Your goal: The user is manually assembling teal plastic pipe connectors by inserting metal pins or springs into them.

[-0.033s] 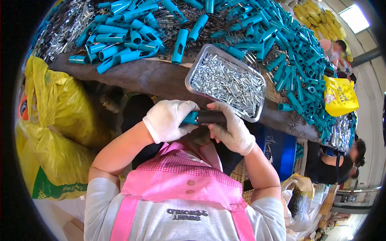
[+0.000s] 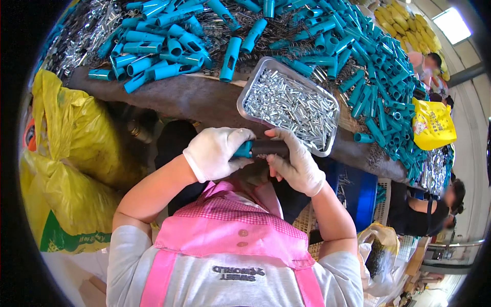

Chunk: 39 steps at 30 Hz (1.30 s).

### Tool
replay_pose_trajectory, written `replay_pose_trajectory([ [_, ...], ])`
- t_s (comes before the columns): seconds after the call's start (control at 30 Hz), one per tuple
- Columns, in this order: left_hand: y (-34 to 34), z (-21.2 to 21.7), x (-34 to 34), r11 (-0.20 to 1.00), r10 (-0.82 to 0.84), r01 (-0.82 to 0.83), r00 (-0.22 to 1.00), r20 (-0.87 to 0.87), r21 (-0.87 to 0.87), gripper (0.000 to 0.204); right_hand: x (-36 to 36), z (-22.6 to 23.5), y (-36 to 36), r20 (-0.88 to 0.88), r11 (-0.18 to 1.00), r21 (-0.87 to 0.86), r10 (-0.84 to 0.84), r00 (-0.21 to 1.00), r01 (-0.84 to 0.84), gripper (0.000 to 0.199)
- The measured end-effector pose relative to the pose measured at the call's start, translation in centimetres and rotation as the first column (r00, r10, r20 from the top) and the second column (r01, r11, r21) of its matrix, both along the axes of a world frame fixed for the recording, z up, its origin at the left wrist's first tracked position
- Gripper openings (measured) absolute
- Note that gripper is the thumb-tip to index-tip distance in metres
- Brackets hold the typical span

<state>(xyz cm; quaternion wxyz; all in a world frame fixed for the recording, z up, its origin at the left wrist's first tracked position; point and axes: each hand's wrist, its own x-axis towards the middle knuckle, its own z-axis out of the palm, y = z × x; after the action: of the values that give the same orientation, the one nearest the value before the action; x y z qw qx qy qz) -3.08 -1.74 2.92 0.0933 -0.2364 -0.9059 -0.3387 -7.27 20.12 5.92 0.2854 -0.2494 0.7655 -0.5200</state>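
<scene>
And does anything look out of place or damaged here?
The metal tray looks askew, slanted to the front edge of the table, one corner near it. The held teal tube shows no clear damage where visible.

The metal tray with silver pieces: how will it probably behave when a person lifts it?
The metal tray is probably heavy for its size: silver pieces fill it. Being metal, it should hardly bend. If it tilts, the loose pieces may slide.

The held teal tube (image 2: 245, 149) and the loose slotted tubes (image 2: 233, 48) are smooth, glossy plastic; the tray (image 2: 266, 123) and pins (image 2: 296, 110) are shiny metal. The dark sleeve (image 2: 266, 148) looks matt, perhaps rubber, though too small to be sure. The sacks (image 2: 79, 133) are crinkled, shiny plastic, the pink apron (image 2: 220, 233) matt cloth.
</scene>
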Motion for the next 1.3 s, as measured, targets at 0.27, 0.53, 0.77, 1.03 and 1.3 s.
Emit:
replay_pose_trajectory([
  [0.27, -1.3, -0.8, 0.0, 0.986, 0.148, -0.142, 0.986, -0.071, 0.089, 0.063, -8.0, 2.1, -4.7, -0.341, 0.958, 0.258, 0.209, 0.916, -0.123, 0.033],
  [0.53, -3.0, -2.9, 1.2, 0.846, 0.361, -0.404, 0.914, 0.183, 0.347, 0.048, -23.0, -0.2, -11.4, -0.771, 0.691, 0.622, 0.458, 0.442, 0.368, 0.030],
  [0.77, -4.0, -3.2, 0.1, 0.814, 0.323, -0.447, 0.879, 0.351, 0.371, 0.056, -25.6, 3.6, -5.2, -0.656, 0.948, 0.012, -0.232, 0.719, 0.317, 0.022],
  [1.03, -2.7, -4.0, -1.3, 0.817, 0.316, -0.401, 0.912, 0.261, 0.415, 0.052, -26.2, 3.4, -0.4, -0.412, 0.910, -0.036, -0.390, 0.823, 0.414, 0.017],
  [1.3, -3.1, -3.1, -0.6, 0.847, 0.340, -0.413, 0.905, 0.257, 0.333, 0.045, -23.3, 5.3, 1.5, -0.501, 0.933, -0.020, -0.320, 0.804, 0.359, 0.019],
])
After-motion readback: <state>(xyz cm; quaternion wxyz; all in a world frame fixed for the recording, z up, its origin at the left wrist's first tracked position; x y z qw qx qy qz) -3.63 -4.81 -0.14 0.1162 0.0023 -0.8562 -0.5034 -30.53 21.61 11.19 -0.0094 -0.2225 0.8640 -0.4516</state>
